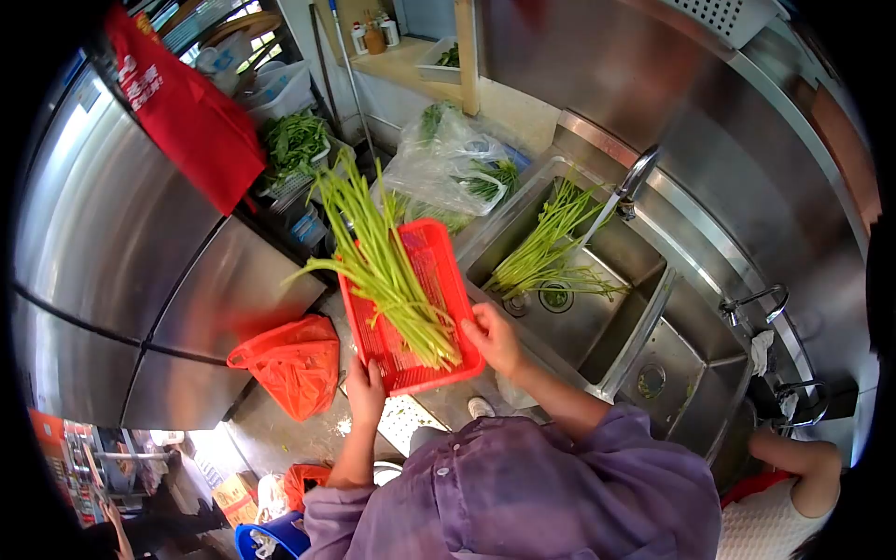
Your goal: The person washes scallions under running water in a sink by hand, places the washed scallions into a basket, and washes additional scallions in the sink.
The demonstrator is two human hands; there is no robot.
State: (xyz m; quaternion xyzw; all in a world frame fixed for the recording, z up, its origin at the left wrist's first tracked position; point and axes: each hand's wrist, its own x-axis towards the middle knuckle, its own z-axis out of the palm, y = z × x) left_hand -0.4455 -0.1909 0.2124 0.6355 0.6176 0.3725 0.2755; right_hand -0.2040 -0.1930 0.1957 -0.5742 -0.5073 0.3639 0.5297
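Note:
A red plastic basket (441, 250) with slotted sides is held up in front of my body, tilted. Long green stalks (397, 289) lie in it, their leafy ends sticking out past the far left edge. My left hand (366, 387) grips the basket's near left corner. On its right side, my right hand (492, 338) holds the rim, thumb near the stalks' cut ends. More green stalks (551, 243) rest in the left basin of the steel sink (602, 359), beside the drain and under the curved faucet (639, 173).
Clear plastic bags with greens (439, 163) lie behind the basket. A red bag (299, 364) is on the floor at left, below a red apron (187, 112). A blue bin (271, 539) stands at the bottom. Another person's arm (793, 457) shows at lower right.

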